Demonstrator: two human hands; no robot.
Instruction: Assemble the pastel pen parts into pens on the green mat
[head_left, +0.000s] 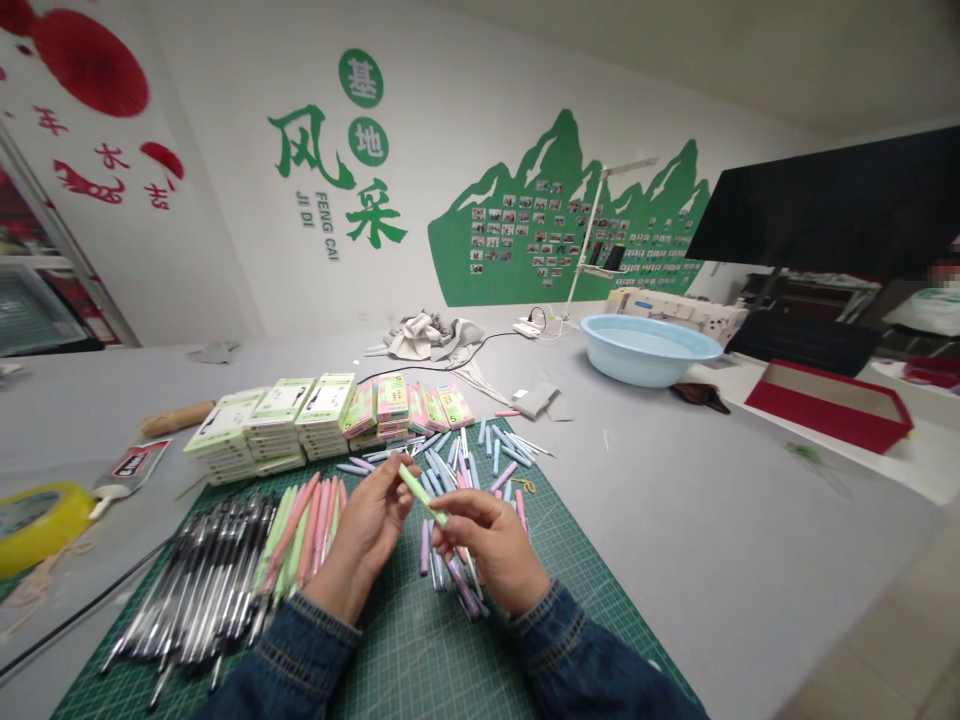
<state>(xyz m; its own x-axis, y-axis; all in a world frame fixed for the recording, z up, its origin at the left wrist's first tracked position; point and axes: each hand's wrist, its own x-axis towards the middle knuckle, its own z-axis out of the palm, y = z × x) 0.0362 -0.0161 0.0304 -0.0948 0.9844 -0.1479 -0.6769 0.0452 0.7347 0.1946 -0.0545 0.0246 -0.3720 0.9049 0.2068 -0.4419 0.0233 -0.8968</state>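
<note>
A light green pen (414, 486) is held slantwise between my two hands above a green cutting mat (570, 640). My left hand (373, 525) pinches its upper end, and my right hand (491, 545) grips its lower end with thumb and fingers. Under and behind my right hand lies a loose heap of blue, purple and pink pen parts (495, 450), partly hidden by it. Left of my left hand, green and pink pens (300, 525) lie side by side. Beyond them is a thick row of black and clear pens (199, 575).
Stacked white-green boxes (277, 415) and small pink-green boxes (391, 400) stand behind the mat. A yellow tape roll (45, 525) and a scraper (131, 470) lie at left. Farther right are a blue basin (649, 350), a sewing machine (675, 308) and a red box (829, 405).
</note>
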